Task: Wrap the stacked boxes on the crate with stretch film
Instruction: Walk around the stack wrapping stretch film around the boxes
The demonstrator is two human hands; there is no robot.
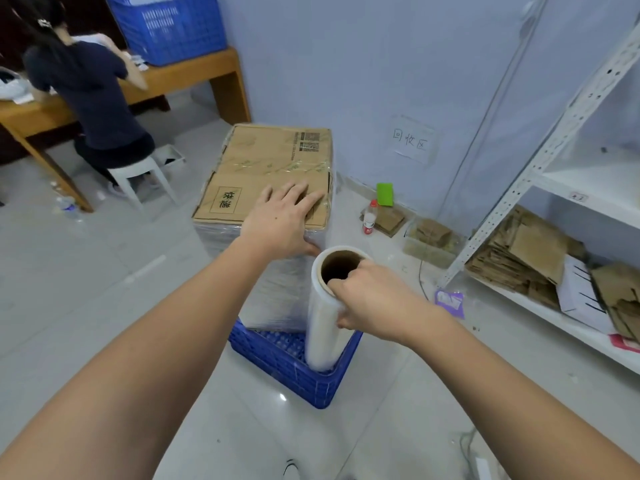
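A stack of cardboard boxes (263, 161) stands on a blue plastic crate (304, 375). Clear stretch film covers the stack's sides. My left hand (280, 220) lies flat on the near right corner of the top box, fingers spread and thumb down over the front edge. My right hand (367, 299) grips an upright roll of stretch film (323, 323) at its top, with fingers hooked into the cardboard core. The roll's lower end sits at the crate's near right corner, close against the wrapped stack.
A person sits on a white stool (138, 174) at a wooden table (180, 77) at the back left. A blue basket (169, 26) stands on that table. White shelving (554, 168) with flattened cardboard is on the right. A bottle (370, 218) stands by the wall.
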